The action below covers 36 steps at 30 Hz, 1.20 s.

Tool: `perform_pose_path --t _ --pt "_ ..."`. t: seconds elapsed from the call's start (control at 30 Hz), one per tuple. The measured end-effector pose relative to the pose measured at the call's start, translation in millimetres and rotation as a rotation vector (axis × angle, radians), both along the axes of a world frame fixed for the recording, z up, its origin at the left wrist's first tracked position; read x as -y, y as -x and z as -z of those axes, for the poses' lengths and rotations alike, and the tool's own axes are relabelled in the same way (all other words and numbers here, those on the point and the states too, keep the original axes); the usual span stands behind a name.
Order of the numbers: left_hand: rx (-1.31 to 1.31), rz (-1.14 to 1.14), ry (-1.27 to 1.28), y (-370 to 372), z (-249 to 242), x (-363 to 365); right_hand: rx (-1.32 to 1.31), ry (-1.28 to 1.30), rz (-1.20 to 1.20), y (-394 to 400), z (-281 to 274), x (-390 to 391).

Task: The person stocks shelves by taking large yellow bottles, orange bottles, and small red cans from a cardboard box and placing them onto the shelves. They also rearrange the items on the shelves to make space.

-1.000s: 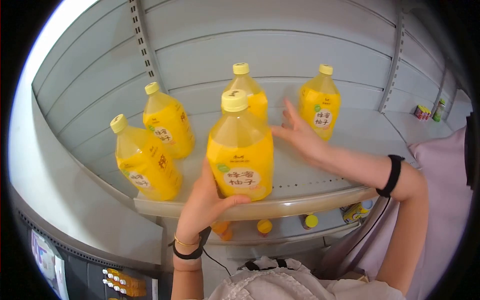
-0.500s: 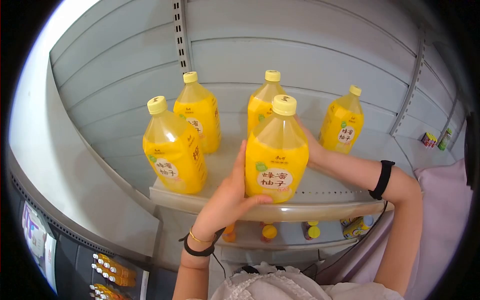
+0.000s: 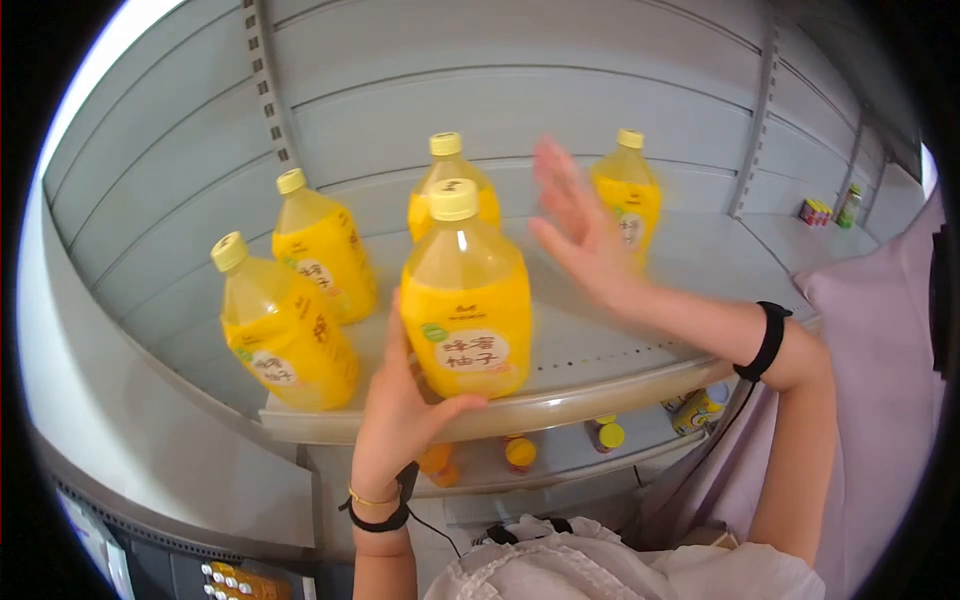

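Observation:
A large yellow drink bottle (image 3: 468, 310) with a pale yellow cap stands upright at the shelf's front edge. My left hand (image 3: 400, 405) grips its lower left side, thumb across the bottom front. My right hand (image 3: 585, 235) is raised off the bottle, fingers stretched and slightly blurred, holding nothing. Behind that hand, partly covered by it, is a matching bottle (image 3: 630, 190). Another bottle (image 3: 455, 190) stands right behind the held one. Two more, a rear bottle (image 3: 322, 255) and a front bottle (image 3: 290, 335), stand to the left.
The grey shelf (image 3: 690, 290) has a raised front lip and a slatted back wall (image 3: 520, 90). Below it, a lower shelf (image 3: 560, 465) holds several capped containers. Small items (image 3: 815, 211) sit far right, near a pinkish cloth (image 3: 880, 400).
My right hand has let go of the front bottle and lifted away, its fingers spreading. My left hand stays on the bottle. The camera view has shifted, moving the shelf leftward in the picture.

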<state>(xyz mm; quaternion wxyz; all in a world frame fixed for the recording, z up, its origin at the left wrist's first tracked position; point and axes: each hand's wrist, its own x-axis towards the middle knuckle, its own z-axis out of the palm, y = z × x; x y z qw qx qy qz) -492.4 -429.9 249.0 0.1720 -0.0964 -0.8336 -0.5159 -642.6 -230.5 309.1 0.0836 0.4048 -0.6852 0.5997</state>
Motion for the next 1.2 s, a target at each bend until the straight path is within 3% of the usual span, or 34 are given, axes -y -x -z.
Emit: perform_pose_path --t 0.07,0.1,0.17,0.2,0.27,0.3,0.37,0.47,0.93,1.13,1.2 --pt "-0.178 -0.075 0.008 -6.1 -4.1 -7.4 -0.668 -0.144 0.339 4.9 -18.9 -35.4" --pt "-0.234 -0.079 -0.002 -2.0 2.8 -5.5 -0.667 -0.150 0.353 10.0 -24.5 -48.6" --pt "-0.261 -0.104 -0.014 -2.5 8.8 -5.6 -0.470 0.090 0.547 19.1 -31.9 -72.1" --pt "-0.287 -0.141 -0.021 -2.8 10.4 -7.0 -0.464 0.089 0.558 26.4 -29.0 -83.5" --pt "-0.276 -0.135 -0.067 -4.8 8.5 -10.8 0.004 0.125 0.488 45.3 -6.9 -101.5" --pt "-0.276 -0.142 -0.117 -5.0 6.9 -12.7 0.008 0.131 0.498 52.2 5.5 -106.5" --pt "-0.284 -0.129 -0.112 -5.1 5.7 -13.7 0.439 0.095 0.299 65.9 27.0 -113.3" --pt "-0.291 -0.125 -0.120 -6.1 4.1 -15.1 0.309 -0.016 0.121 69.5 47.0 -106.9" --pt "-0.312 -0.154 -0.102 -6.3 9.2 -12.6 0.388 0.067 -0.001 59.7 45.3 -95.6" --pt "-0.539 -0.161 -0.161 -4.3 20.5 -11.9 0.408 0.053 -0.020 60.5 44.7 -97.5" --pt "-0.638 -0.271 -0.144 -10.1 31.3 -9.4 0.404 0.047 -0.015 48.2 36.2 -91.4"
